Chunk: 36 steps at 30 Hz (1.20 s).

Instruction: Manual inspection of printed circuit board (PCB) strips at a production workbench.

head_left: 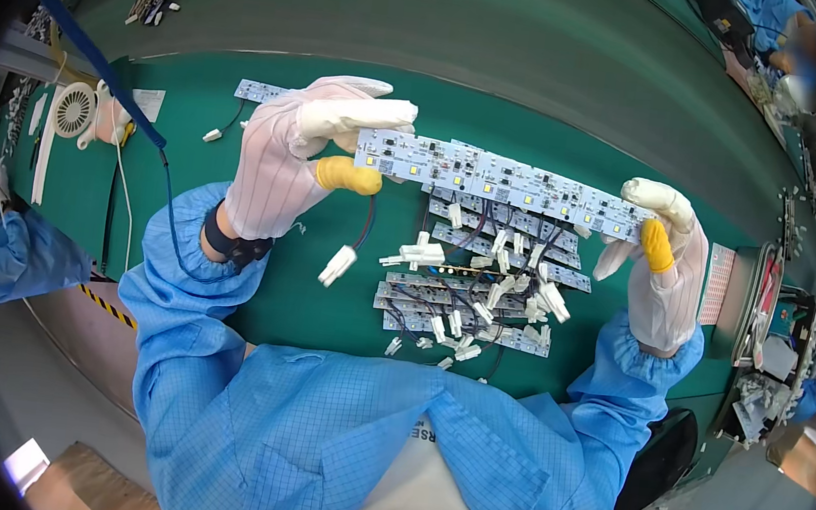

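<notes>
A long white LED circuit board (502, 183) is held up level above the green bench, one end in each hand. My left hand (316, 139), in a striped glove with white and yellow finger covers, pinches its left end. At the other end my right hand (663, 239), gloved the same way, grips it between thumb and fingers. From the board's left end hangs a dark wire with a white connector (337, 265). Beneath it lie stacked LED boards (413, 301) with several white connectors (552, 300) and dark wires tangled over them.
Another LED board (258, 91) lies behind my left hand. A small white fan (74, 110) stands at the left, near a blue cord (98, 61) that runs to my left wrist strap (236, 244). At right are trays (755, 305). A co-worker's blue sleeve (20, 256) shows far left.
</notes>
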{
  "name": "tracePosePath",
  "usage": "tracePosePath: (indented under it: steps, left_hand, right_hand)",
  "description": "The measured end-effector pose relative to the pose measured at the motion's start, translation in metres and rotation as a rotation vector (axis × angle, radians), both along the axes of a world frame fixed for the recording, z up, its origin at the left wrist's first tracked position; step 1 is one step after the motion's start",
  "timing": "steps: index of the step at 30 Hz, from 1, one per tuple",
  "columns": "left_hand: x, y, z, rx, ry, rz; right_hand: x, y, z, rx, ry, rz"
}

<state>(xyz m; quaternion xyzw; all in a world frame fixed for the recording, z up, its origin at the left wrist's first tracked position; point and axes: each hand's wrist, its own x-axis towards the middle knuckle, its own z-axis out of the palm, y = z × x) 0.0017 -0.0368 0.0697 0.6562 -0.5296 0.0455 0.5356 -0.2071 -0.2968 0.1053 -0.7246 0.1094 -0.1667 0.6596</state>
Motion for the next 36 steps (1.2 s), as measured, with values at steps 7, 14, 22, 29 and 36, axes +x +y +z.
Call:
tracePosePath:
  steps: [7, 14, 22, 29, 36]
  left_hand:
    - [0.001, 0.001, 0.004, 0.111, 0.01, 0.014]
    - [0.005, 0.0, -0.001, 0.098, -0.025, 0.05]
    - [0.006, 0.0, -0.003, 0.099, 0.064, 0.008]
    - [0.001, 0.003, -0.009, 0.104, 0.155, 0.093]
    - [0.004, -0.001, -0.001, 0.251, 0.151, 0.069]
  right_hand:
    - [-0.001, 0.0, 0.002, -0.037, 0.0, 0.051]
    - [-0.003, 0.006, 0.006, 0.016, 0.021, -0.005]
    - [-0.007, 0.0, 0.004, -0.072, -0.023, 0.056]
    - [-0.009, 0.003, 0.013, 0.083, 0.019, 0.158]
    - [-0.014, 0.0, 0.014, 0.05, -0.035, 0.212]
